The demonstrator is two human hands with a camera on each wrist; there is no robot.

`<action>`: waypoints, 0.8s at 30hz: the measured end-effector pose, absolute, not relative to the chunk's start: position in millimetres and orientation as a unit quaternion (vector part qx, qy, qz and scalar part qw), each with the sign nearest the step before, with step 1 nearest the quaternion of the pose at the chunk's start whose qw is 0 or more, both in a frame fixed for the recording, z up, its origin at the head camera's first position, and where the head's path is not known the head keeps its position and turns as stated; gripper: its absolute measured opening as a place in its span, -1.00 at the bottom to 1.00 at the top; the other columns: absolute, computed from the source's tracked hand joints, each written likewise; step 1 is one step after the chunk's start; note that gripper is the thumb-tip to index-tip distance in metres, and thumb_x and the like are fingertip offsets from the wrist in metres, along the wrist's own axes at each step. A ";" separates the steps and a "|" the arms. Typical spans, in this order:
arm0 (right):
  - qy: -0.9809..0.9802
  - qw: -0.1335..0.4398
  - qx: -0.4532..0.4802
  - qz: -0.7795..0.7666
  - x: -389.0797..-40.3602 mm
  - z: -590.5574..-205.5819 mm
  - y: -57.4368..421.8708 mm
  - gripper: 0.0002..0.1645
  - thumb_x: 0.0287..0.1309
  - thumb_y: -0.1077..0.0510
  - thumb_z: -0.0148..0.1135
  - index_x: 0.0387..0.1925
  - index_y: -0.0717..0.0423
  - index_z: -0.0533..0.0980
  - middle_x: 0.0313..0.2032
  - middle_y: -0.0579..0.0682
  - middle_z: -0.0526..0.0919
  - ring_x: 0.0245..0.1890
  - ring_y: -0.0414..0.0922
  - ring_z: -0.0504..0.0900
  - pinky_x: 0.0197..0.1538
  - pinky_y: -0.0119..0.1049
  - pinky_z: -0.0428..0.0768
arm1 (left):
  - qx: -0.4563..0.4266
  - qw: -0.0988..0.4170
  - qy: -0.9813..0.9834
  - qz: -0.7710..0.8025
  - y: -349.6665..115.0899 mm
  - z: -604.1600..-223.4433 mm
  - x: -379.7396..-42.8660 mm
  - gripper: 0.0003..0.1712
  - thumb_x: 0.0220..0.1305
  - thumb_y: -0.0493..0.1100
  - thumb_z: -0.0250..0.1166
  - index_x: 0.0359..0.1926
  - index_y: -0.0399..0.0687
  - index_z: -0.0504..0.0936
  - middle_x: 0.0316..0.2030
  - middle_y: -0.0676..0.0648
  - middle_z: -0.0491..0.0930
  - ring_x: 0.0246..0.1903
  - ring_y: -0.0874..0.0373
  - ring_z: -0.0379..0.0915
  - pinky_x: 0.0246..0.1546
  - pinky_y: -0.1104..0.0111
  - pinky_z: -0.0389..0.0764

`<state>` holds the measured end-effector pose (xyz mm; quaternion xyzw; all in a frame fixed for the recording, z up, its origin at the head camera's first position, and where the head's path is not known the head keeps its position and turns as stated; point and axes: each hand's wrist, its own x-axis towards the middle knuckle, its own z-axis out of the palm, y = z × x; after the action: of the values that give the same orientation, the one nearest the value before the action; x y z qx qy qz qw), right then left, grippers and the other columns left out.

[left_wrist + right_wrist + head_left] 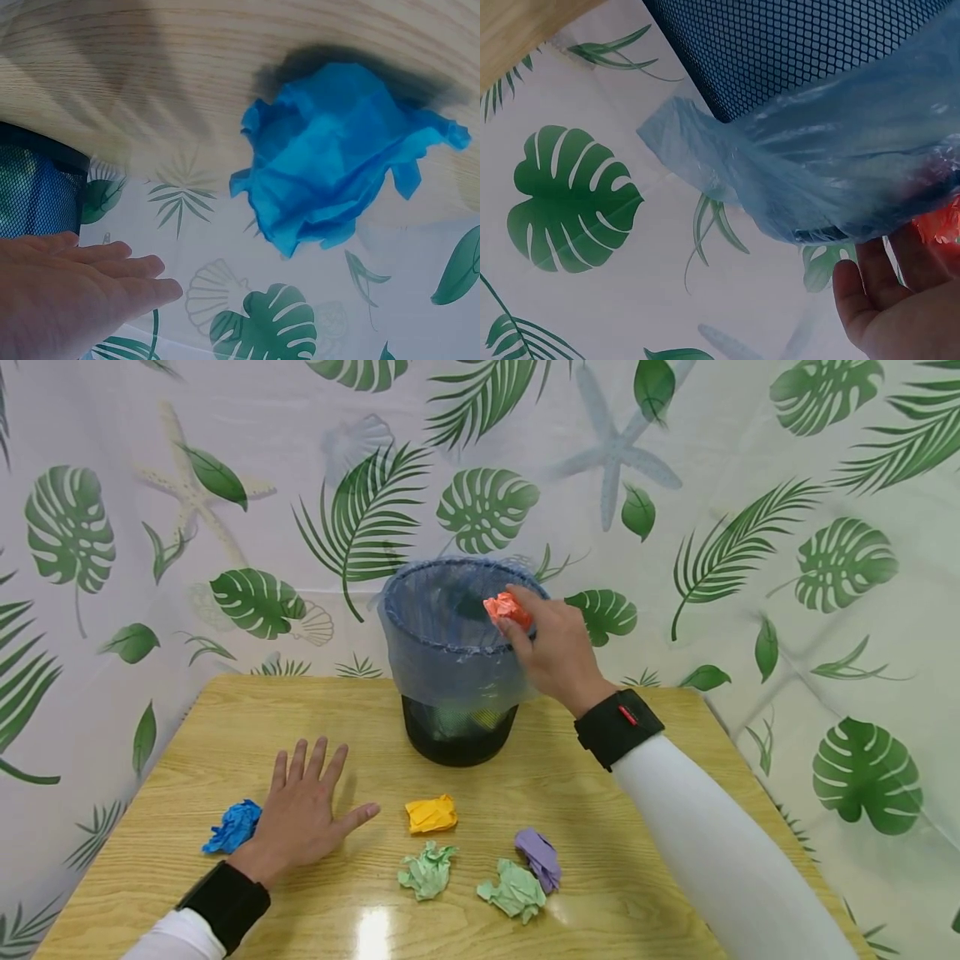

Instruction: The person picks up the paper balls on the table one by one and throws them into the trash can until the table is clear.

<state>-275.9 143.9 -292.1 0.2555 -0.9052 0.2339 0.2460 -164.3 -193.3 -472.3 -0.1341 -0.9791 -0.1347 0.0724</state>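
Note:
A crumpled red-orange paper ball point(507, 608) is pinched between the thumb and fingers of my right hand point(553, 639), over the right side of the rim of a mesh bin point(459, 739). A blue plastic bag point(450, 672) lines this bin and folds down over its outside. In the right wrist view a bit of the red paper point(941, 225) shows beside the fingers. My left hand point(303, 818) is spread flat, palm down, low at the table's left. Just left of it sits a crumpled blue paper ball point(234, 827), large in the left wrist view.
On the wooden table point(315, 710), in front of the bin, lie a yellow crumpled paper point(432, 814), a light green one point(428, 870), another light green one point(514, 891) and a purple one point(539, 858). A leaf-print cloth point(480, 427) hangs behind the table.

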 end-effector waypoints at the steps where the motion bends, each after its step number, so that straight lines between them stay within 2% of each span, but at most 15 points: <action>1: -0.907 0.240 0.253 0.236 -276.4 -292.3 143.8 -0.37 0.48 0.05 0.22 0.44 0.20 0.39 -0.40 0.13 0.56 -0.34 0.12 0.46 0.02 0.07 0.37 | -0.134 0.073 -0.979 -0.134 -193.0 -472.4 -164.4 0.15 0.32 0.55 0.09 0.58 -0.21 0.16 0.54 -0.44 0.03 0.52 -0.47 -0.16 0.48 -0.32 -0.24; 3: -0.910 0.227 0.249 0.240 -276.5 -292.7 143.9 -0.36 0.50 0.00 0.18 0.47 0.20 0.36 -0.27 0.16 0.63 -0.23 0.15 0.52 0.14 0.10 0.37 | -0.134 0.073 -0.979 -0.132 -192.7 -472.5 -164.5 0.15 0.32 0.55 0.08 0.58 -0.21 0.16 0.54 -0.44 0.03 0.52 -0.47 -0.16 0.48 -0.32 -0.24; 5: -0.913 0.218 0.244 0.244 -275.8 -293.2 144.8 -0.33 0.53 -0.04 0.13 0.49 0.18 0.33 -0.07 0.21 0.66 -0.05 0.20 0.56 0.31 0.15 0.29 | -0.134 0.073 -0.980 -0.131 -192.4 -472.3 -164.8 0.15 0.33 0.56 0.07 0.59 -0.21 0.16 0.54 -0.44 0.02 0.52 -0.46 -0.17 0.48 -0.32 -0.24; 8: -0.915 0.210 0.239 0.249 -273.8 -294.3 147.1 -0.31 0.54 -0.10 0.08 0.52 0.14 0.29 0.26 0.24 0.55 0.28 0.21 0.46 0.46 0.20 0.13 | -0.133 0.071 -0.980 -0.130 -192.2 -471.6 -165.2 0.16 0.33 0.56 0.06 0.59 -0.20 0.14 0.55 -0.43 0.01 0.52 -0.46 -0.18 0.48 -0.31 -0.25; 10: -0.913 0.214 0.241 0.249 -272.7 -295.2 148.6 -0.31 0.54 -0.11 0.08 0.52 0.14 0.30 0.35 0.24 0.48 0.38 0.21 0.39 0.48 0.20 0.10 | -0.133 0.070 -0.980 -0.129 -192.1 -471.1 -165.5 0.16 0.33 0.56 0.06 0.59 -0.20 0.14 0.55 -0.43 -0.01 0.53 -0.46 -0.19 0.48 -0.31 -0.25; 18: -0.907 0.225 0.251 0.254 -266.0 -304.1 156.7 -0.26 0.50 -0.12 0.12 0.52 0.15 0.29 0.44 0.22 0.38 0.46 0.20 0.28 0.49 0.23 0.09 | -0.132 0.070 -0.981 -0.125 -191.6 -472.1 -166.9 0.17 0.32 0.57 0.07 0.59 -0.20 0.14 0.55 -0.43 0.00 0.52 -0.46 -0.18 0.48 -0.32 -0.23; 24: -0.903 0.233 0.257 0.254 -259.5 -317.4 168.5 -0.18 0.46 -0.12 0.14 0.56 0.17 0.20 0.49 0.30 0.25 0.53 0.21 0.15 0.52 0.25 0.03 | -0.133 0.067 -0.981 -0.125 -191.7 -473.4 -167.3 0.17 0.32 0.57 0.06 0.59 -0.20 0.14 0.55 -0.43 0.00 0.52 -0.46 -0.18 0.48 -0.32 -0.26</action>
<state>-259.5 168.5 -317.4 0.2570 -0.9028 0.2539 0.2333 -167.3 -191.7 -473.4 -0.1327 -0.9809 -0.1248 0.0675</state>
